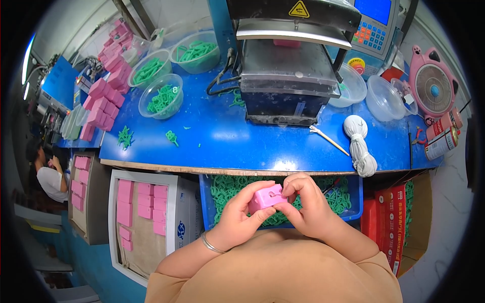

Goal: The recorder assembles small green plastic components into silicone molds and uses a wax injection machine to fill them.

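A pink block [268, 198] with a small dark cutout in its face is held above a blue tray. My left hand [241, 209] is wrapped round its left side, thumb below and fingers along the top. With bent fingers, my right hand [303, 201] pinches the block's right edge beside the cutout. Whether a small piece sits between these fingertips is hidden. Beneath both hands, the blue tray [206, 199] holds a heap of small green plastic pieces [333, 200].
A press machine [288, 76] stands on the blue table [217, 146]. Bowls of green pieces [162, 98] and stacked pink blocks [103, 103] are at left. A box of pink blocks [144, 222] sits lower left. A wrapped white bundle [357, 144] and wooden stick [329, 140] lie right.
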Demonstrator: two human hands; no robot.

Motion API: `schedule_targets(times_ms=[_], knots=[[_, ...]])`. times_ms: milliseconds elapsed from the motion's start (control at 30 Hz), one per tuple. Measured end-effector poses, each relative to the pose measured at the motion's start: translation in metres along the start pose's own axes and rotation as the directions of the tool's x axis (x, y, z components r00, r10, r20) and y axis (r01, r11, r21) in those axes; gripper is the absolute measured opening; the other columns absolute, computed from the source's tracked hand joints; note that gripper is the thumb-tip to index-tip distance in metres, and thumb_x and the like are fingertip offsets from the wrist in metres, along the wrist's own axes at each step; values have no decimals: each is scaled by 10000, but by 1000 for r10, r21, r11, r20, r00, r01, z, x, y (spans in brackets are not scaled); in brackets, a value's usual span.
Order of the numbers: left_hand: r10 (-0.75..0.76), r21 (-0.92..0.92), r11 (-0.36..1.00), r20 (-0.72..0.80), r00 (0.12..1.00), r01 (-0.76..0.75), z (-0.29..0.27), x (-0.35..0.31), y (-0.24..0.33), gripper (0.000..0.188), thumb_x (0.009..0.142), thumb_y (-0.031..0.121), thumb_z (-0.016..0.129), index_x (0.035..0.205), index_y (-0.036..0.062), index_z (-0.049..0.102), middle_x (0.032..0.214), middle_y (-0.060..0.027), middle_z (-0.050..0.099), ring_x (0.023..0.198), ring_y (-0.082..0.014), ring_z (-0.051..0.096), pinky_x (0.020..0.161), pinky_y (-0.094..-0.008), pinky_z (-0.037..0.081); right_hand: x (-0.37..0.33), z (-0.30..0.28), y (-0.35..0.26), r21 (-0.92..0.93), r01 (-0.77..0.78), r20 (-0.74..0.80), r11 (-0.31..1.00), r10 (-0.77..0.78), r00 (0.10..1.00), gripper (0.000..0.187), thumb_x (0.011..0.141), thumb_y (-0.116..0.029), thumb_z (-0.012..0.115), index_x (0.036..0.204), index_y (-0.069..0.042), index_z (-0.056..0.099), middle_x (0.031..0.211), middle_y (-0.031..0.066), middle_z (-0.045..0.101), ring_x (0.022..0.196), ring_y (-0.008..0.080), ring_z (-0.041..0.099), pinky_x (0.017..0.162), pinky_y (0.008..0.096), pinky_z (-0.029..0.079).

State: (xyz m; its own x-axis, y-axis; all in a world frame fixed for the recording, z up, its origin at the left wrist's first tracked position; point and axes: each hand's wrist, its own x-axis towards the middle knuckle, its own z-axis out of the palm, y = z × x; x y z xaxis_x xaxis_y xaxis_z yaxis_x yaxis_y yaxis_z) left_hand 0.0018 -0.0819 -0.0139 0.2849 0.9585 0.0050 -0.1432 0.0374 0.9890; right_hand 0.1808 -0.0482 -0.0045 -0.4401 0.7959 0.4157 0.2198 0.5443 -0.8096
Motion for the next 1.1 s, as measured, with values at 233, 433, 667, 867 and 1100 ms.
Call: schedule_targets(times_ms=[233,433,667,867,1100], knots=[[63,126,990,-8,998,-61,-1,2,1,409,869,47,570,1242,-10,414,1174,-118,517,1069,-185,530,910,-309,442,-3,2,6,-13,-14,-11,1000,14,1000,401,712,-117,737,994,-40,463,917,108,500,720,199,515,602,297,449],[13,-206,978,40,999,-4,-8,-2,-9,570,863,297,600,1280,43,307,1194,-164,504,1102,-282,541,911,-378,458,5,-11,-1,76,-38,106,996,30,994,651,641,-225,804,1178,-32,491,1137,136,435,1005,248,487,800,338,440],[77,-342,939,86,993,-43,1,2,-1,553,866,153,604,1300,59,275,1205,-122,482,1134,-200,472,974,-350,374,8,-8,1,64,104,37,992,-107,994,393,642,-171,777,975,-45,612,1004,95,562,969,257,529,829,371,411],[120,-28,993,39,992,-119,-12,1,-8,486,776,5,663,1214,47,455,1187,-96,482,1105,-201,481,959,-331,380,9,-5,-4,62,102,-29,993,-100,995,379,655,-137,757,985,-37,601,956,93,580,908,253,544,795,353,424],[293,481,830,55,955,-282,-17,0,-1,683,687,132,777,1270,48,431,1204,-135,475,1134,-251,462,962,-347,370,3,-3,4,282,-126,70,951,111,991,377,788,-168,677,1105,-12,547,1028,122,581,931,224,561,808,334,445]])
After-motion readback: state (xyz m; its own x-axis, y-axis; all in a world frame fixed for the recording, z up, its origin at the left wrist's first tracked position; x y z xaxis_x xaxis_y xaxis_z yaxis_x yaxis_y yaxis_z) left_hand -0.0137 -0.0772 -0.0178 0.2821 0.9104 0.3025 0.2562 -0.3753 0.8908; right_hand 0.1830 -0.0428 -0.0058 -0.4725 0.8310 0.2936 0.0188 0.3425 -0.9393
